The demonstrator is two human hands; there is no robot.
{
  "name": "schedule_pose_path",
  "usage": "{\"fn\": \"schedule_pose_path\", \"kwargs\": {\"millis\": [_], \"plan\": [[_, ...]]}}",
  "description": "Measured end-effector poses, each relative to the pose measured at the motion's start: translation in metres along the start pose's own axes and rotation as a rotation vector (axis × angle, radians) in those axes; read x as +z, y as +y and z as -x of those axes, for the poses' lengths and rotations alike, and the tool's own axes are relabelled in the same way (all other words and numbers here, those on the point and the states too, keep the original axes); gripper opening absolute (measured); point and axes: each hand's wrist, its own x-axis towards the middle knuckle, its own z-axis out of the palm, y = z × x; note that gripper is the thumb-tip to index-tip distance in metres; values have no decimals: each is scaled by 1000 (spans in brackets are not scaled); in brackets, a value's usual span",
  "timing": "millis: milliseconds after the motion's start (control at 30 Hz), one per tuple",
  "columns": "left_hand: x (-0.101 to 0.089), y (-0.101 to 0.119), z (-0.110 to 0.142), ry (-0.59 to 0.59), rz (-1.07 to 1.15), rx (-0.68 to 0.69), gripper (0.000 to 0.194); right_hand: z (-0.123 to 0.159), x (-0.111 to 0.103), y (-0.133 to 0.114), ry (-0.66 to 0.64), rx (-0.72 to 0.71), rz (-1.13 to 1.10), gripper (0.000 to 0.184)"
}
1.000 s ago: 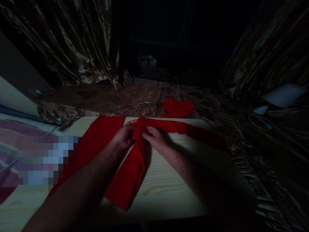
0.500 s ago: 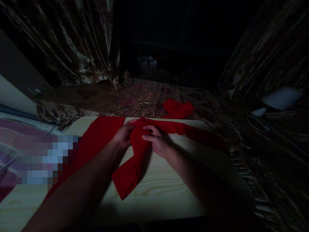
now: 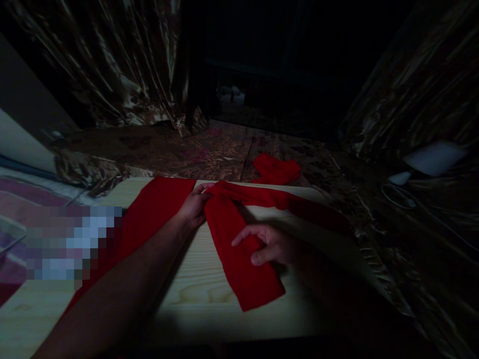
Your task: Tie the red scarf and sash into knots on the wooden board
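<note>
A long strip of red cloth [image 3: 239, 249] lies bent at a sharp angle on a pale wooden board [image 3: 194, 294]. From the bend, one part runs toward me and the other stretches off to the right. My left hand [image 3: 196, 204] pinches the cloth at the bend, near the board's far edge. Over the near part is my right hand [image 3: 267, 244], thumb and forefinger apart, loosely curled; whether it touches the fabric is unclear. Another wide red band [image 3: 149, 219] crosses the board on the left, partly behind my left forearm.
Beyond the board, more red fabric [image 3: 277, 168] lies bunched on a patterned cover [image 3: 209, 149]. Dark curtains [image 3: 142, 65] hang at both sides. A pale lamp-like object [image 3: 434, 157] with a cord sits at right. Striped bedding [image 3: 26, 204] is at left, partly pixelated.
My right hand has moved from the bend toward me and to the right. The near part of the cloth, previously twisted, now lies straighter and flatter. My left hand stays at the bend.
</note>
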Motion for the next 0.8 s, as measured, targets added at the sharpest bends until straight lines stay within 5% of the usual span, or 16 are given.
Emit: {"fn": "schedule_pose_path", "kwargs": {"millis": [100,333,633,800], "plan": [[-3,-3,-3,9,-70,61,44,14,-7,4,-46,124,103,52],[-12,-13,-12,56,-331,233,41,28,-20,6,88,246,524,45],[-25,-15,-15,175,-978,472,29,41,-16,-13,-83,418,730,73],[-25,-14,-13,198,-1064,483,30,46,-20,-39,-161,513,861,75]]}}
